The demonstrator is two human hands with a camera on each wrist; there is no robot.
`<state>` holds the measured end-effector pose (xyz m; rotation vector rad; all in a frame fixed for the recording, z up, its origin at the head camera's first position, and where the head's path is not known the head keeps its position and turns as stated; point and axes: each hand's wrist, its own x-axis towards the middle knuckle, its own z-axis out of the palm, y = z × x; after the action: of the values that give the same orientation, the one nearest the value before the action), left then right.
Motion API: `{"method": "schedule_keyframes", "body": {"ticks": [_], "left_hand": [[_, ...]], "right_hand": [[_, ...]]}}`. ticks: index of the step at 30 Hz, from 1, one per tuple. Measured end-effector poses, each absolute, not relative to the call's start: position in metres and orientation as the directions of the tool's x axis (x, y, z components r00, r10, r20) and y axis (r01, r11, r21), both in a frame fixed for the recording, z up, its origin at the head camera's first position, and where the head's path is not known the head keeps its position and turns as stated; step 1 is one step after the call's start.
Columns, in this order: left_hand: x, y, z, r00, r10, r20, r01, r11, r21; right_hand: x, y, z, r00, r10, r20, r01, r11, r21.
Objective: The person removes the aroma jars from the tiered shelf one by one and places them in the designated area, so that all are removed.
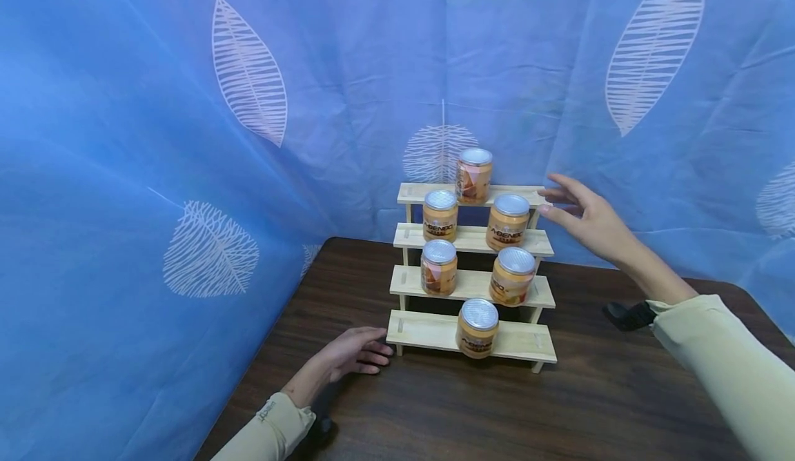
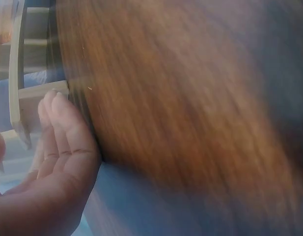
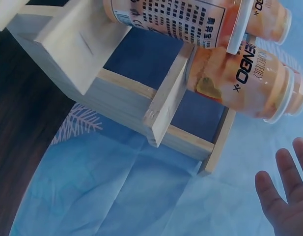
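A stepped wooden rack [image 1: 422, 325] carries several orange tins with silver lids. One tin [image 1: 475, 179] stands on the top step and another [image 1: 477, 332] on the lowest; the two middle steps bear two each. My left hand [image 1: 359, 352] is beside the left end of the lowest step, fingers extended; whether they touch the wood I cannot tell. In the left wrist view those fingers [image 2: 58, 128] overlap the rack's end. Near the right end of the top step is my right hand [image 1: 584, 216], fingers spread and holding nothing. A tin [image 3: 239, 83] appears beside it in the right wrist view.
The rack stands on a dark brown wooden table [image 1: 397, 406]. A blue cloth [image 1: 348, 88] with white leaf prints hangs behind and to the left. A black strap [image 1: 629, 316] shows at my right wrist.
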<state>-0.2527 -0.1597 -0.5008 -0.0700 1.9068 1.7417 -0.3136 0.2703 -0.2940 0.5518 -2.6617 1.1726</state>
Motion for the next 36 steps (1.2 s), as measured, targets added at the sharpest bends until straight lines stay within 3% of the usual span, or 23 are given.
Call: {"method": "schedule_keyframes", "body": {"ticks": [22,36], "left_hand": [[-0.256,-0.151,-0.501,-0.846,0.315,-0.431,-0.395,0.174,0.902],[-0.256,-0.15,-0.499,-0.838,0.33,-0.434,-0.39,0.193,0.9]], "right_hand": [[-0.383,0.233,-0.269,-0.896,-0.359,0.261,-0.443,0.681,-0.583],[-0.413,0.214,-0.266,-0.887,-0.395,0.238,-0.456,0.671,-0.585]]}}
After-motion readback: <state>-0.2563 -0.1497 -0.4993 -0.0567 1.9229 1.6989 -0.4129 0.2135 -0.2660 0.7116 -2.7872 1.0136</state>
